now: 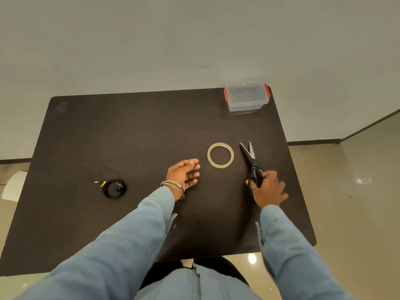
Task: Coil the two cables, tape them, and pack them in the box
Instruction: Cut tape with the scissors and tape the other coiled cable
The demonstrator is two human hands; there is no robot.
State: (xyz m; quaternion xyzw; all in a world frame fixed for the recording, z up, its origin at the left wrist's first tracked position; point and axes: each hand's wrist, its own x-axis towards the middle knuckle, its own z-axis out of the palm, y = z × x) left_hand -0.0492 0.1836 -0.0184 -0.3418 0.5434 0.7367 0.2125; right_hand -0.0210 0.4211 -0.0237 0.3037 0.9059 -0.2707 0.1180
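Dark table [129, 126] fills the view, with the clear red-latched box [246, 98] lidded at its far right corner, apparently still unpacked. One coiled cable [114, 188] lies at the left; whether it is taped cannot be told, and a second cable is not visible. Tape roll [220, 155] lies between the hands: left hand [184, 173] loosely open and empty, right hand [267, 188] gripping the handles of the scissors [251, 161], blades parted.

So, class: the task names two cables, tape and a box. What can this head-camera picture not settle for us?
- Second cable: only one black coil shows; whether it holds both is too small to tell.
- Box: contents blurred by the clear lid.
- Left hand: any tape strip held is too small to see.
- Scissors: handles hidden under the right hand.
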